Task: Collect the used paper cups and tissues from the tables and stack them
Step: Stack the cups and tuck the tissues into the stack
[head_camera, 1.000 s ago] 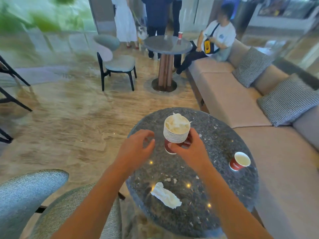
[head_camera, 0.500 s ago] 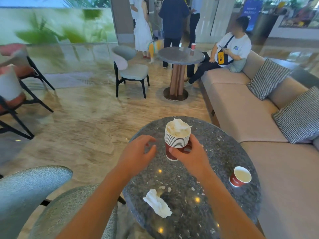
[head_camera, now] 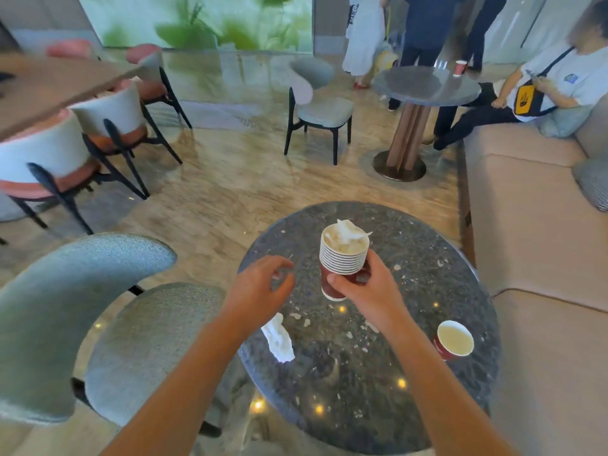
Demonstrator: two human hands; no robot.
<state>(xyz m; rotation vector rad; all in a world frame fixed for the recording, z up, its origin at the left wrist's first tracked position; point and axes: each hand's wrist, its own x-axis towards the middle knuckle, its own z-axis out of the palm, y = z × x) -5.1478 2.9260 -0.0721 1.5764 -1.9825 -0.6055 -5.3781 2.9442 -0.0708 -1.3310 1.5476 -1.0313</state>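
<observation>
A stack of red paper cups [head_camera: 342,258] with white rims stands on the round dark stone table [head_camera: 427,258], with crumpled tissue stuffed in its top cup. My right hand [head_camera: 365,286] grips the stack low on its right side. My left hand [head_camera: 260,291] hovers just left of the stack, fingers curled and apart, holding nothing. A crumpled white tissue [head_camera: 279,339] lies on the table near its left edge, just below my left wrist. A single red paper cup [head_camera: 454,340] stands upright at the table's right side.
A grey upholstered chair [head_camera: 82,311] sits close on the left. A beige sofa [head_camera: 533,232] runs along the right, with a seated person at its far end. A second round table [head_camera: 424,87] bearing a red cup [head_camera: 460,68] stands beyond, near standing people.
The view has swung to the left, so more chairs show on that side. My right hand still grips the stack; my left hand stays close beside it.
</observation>
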